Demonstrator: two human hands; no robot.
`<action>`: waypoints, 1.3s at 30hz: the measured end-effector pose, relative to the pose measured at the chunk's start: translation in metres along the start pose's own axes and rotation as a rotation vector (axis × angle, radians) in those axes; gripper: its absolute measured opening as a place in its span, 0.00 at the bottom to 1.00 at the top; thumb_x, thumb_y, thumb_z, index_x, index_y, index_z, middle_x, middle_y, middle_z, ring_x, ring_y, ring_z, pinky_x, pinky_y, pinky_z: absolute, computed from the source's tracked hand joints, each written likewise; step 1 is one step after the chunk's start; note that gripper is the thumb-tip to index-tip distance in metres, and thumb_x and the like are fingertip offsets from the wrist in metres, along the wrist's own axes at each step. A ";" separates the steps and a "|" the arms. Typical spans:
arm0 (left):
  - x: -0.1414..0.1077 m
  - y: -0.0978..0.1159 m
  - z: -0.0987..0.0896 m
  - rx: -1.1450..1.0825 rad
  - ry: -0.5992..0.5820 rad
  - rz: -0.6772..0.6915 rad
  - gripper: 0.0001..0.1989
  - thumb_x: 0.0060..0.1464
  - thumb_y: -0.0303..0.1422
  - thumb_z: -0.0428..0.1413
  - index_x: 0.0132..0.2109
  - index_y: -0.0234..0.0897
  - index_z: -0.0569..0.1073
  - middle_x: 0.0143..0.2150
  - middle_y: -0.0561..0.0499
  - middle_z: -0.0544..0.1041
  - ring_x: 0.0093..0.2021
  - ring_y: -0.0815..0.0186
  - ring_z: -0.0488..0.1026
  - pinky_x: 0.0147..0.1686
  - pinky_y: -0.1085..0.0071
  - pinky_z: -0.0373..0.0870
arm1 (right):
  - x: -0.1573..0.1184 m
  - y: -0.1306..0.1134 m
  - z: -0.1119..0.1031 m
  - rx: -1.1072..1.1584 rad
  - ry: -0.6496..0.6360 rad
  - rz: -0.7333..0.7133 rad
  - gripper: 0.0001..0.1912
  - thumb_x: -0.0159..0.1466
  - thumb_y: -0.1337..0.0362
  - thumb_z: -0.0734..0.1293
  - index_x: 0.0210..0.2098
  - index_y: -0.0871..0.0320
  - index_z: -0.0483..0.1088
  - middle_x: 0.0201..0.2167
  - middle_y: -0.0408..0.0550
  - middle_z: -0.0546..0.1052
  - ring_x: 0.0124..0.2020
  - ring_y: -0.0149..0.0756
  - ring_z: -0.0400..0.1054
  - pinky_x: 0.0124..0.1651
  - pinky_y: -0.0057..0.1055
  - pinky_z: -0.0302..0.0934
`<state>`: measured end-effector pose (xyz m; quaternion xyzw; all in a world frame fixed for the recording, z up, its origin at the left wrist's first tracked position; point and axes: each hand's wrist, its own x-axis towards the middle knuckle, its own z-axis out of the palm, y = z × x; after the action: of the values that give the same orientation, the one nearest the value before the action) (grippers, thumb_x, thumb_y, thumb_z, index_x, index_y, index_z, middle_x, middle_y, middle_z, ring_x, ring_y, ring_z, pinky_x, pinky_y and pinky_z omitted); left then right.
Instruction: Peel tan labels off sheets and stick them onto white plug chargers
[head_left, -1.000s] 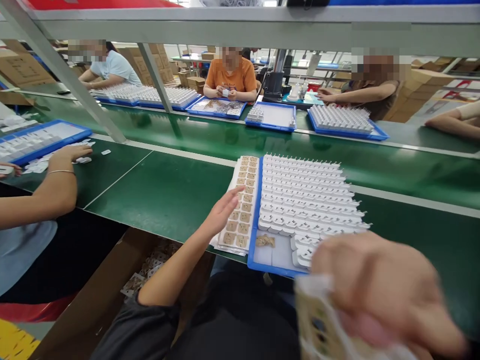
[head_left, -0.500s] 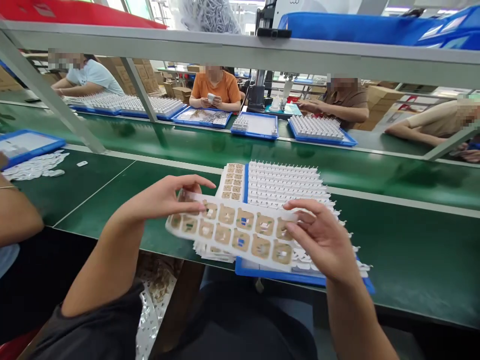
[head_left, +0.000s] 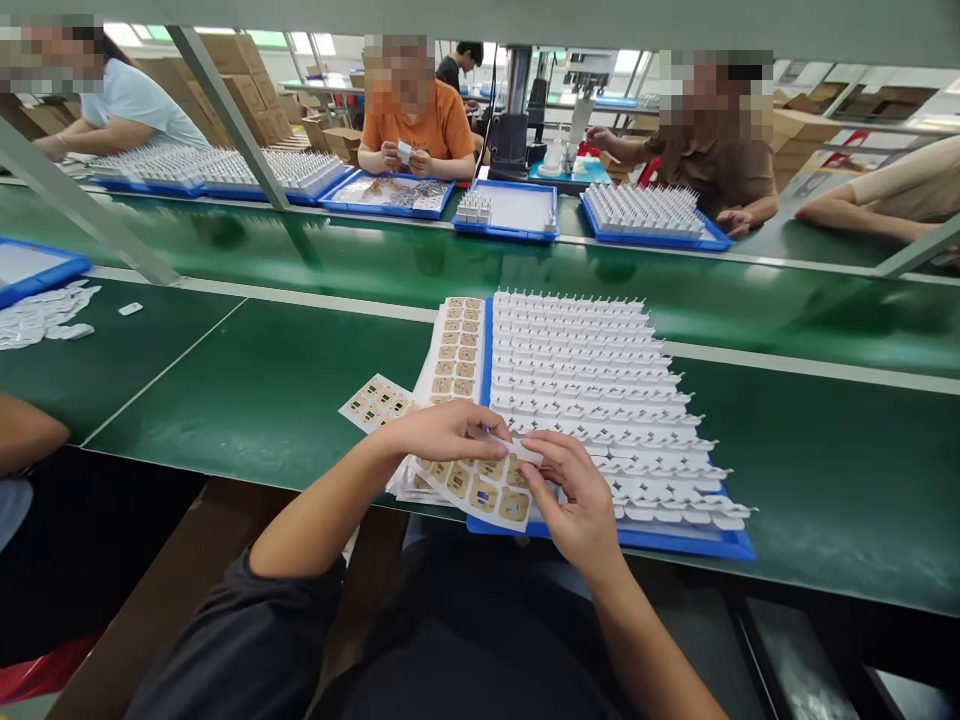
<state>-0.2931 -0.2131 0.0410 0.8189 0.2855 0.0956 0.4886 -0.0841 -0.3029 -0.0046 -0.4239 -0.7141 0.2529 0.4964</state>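
A sticker sheet (head_left: 486,494) with rows of tan, rounded-square stickers slants across the bench, passing beneath my left wrist. Its far end, with green marks, shows beyond the wrist. My left hand (head_left: 461,432) is closed, thumb and fingers pinching the upper edge near the right end. Close beside it, my right hand (head_left: 574,490) pinches the right corner. Fingers hide what exactly lies between the fingertips. Under the sheet is a stack of similar sticker sheets (head_left: 457,350). Rows of white plastic parts (head_left: 585,375) with thin protruding tips fill a blue-edged tray (head_left: 675,541) at the right.
Loose white pieces (head_left: 45,318) lie by another blue tray (head_left: 45,275) on the left. Across the green bench (head_left: 810,480), co-workers sit behind trays of white parts (head_left: 645,212). Slanted metal posts (head_left: 225,110) rise from the bench. A neighbour's arm (head_left: 34,432) rests at far left.
The sheet has come down onto the stack and turned more steeply. My left hand has moved right, from the sheet's left end to beside my right hand. The camera view has tilted down.
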 end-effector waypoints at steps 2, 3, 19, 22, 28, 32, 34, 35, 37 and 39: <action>0.004 -0.004 -0.003 -0.070 -0.025 -0.013 0.14 0.61 0.41 0.55 0.43 0.35 0.78 0.38 0.49 0.78 0.38 0.65 0.72 0.38 0.72 0.66 | 0.000 0.001 -0.002 -0.087 -0.024 -0.076 0.19 0.67 0.75 0.65 0.54 0.50 0.71 0.50 0.52 0.72 0.50 0.39 0.72 0.45 0.34 0.74; 0.004 -0.006 -0.004 -0.096 -0.037 -0.023 0.14 0.61 0.41 0.55 0.43 0.35 0.77 0.37 0.50 0.77 0.38 0.65 0.71 0.38 0.73 0.65 | 0.000 0.001 -0.003 -0.125 -0.036 -0.117 0.19 0.67 0.76 0.65 0.54 0.51 0.71 0.50 0.53 0.73 0.49 0.39 0.72 0.46 0.35 0.73; 0.005 -0.017 0.000 -0.066 -0.027 -0.050 0.13 0.62 0.39 0.55 0.44 0.35 0.78 0.38 0.49 0.77 0.39 0.65 0.71 0.40 0.72 0.65 | 0.000 0.004 -0.016 -0.212 0.044 -0.342 0.13 0.62 0.79 0.70 0.41 0.58 0.73 0.41 0.53 0.77 0.42 0.42 0.71 0.43 0.41 0.67; 0.003 -0.019 0.007 0.197 0.051 0.000 0.09 0.62 0.36 0.56 0.42 0.37 0.80 0.37 0.48 0.78 0.44 0.60 0.70 0.47 0.67 0.64 | -0.006 0.005 -0.029 -0.150 0.128 -0.241 0.14 0.61 0.80 0.69 0.41 0.56 0.73 0.39 0.50 0.76 0.41 0.43 0.71 0.42 0.42 0.66; 0.002 -0.018 0.030 0.482 0.358 -0.046 0.13 0.60 0.42 0.59 0.44 0.37 0.74 0.43 0.47 0.74 0.46 0.56 0.69 0.46 0.62 0.65 | -0.013 0.011 -0.043 -0.135 0.201 -0.134 0.15 0.61 0.79 0.69 0.41 0.53 0.74 0.38 0.49 0.75 0.42 0.45 0.71 0.42 0.44 0.65; 0.012 -0.025 0.046 0.632 0.492 -0.113 0.16 0.60 0.43 0.59 0.48 0.37 0.70 0.46 0.44 0.72 0.47 0.53 0.69 0.47 0.59 0.67 | -0.014 0.011 -0.042 -0.148 0.204 -0.131 0.16 0.61 0.79 0.69 0.42 0.53 0.74 0.38 0.49 0.76 0.41 0.44 0.71 0.42 0.44 0.66; 0.017 -0.029 0.052 0.711 0.477 -0.117 0.13 0.59 0.37 0.60 0.48 0.37 0.71 0.47 0.43 0.71 0.47 0.52 0.69 0.46 0.57 0.68 | -0.014 0.011 -0.041 -0.160 0.193 -0.137 0.16 0.61 0.80 0.69 0.42 0.53 0.74 0.39 0.50 0.76 0.42 0.44 0.71 0.42 0.44 0.66; 0.018 -0.029 0.053 0.720 0.473 -0.110 0.11 0.59 0.34 0.60 0.47 0.37 0.71 0.48 0.42 0.71 0.47 0.52 0.69 0.46 0.57 0.68 | -0.015 0.010 -0.041 -0.164 0.189 -0.140 0.16 0.61 0.80 0.69 0.42 0.54 0.73 0.39 0.50 0.76 0.42 0.44 0.71 0.42 0.44 0.66; 0.015 -0.028 0.051 0.656 0.504 -0.074 0.09 0.58 0.31 0.60 0.45 0.38 0.71 0.49 0.43 0.70 0.49 0.52 0.69 0.48 0.56 0.69 | -0.016 0.009 -0.040 -0.168 0.189 -0.137 0.16 0.61 0.80 0.69 0.42 0.54 0.73 0.39 0.50 0.75 0.43 0.44 0.70 0.42 0.44 0.66; 0.008 -0.023 0.046 0.452 0.566 -0.032 0.09 0.58 0.32 0.60 0.45 0.39 0.71 0.50 0.43 0.71 0.50 0.54 0.69 0.48 0.58 0.70 | -0.018 0.008 -0.038 -0.154 0.192 -0.128 0.15 0.61 0.80 0.68 0.42 0.54 0.73 0.38 0.50 0.75 0.43 0.44 0.70 0.43 0.44 0.66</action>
<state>-0.2756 -0.2343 -0.0028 0.8427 0.4362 0.2455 0.1981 -0.0439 -0.3165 -0.0053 -0.4366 -0.7061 0.1237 0.5436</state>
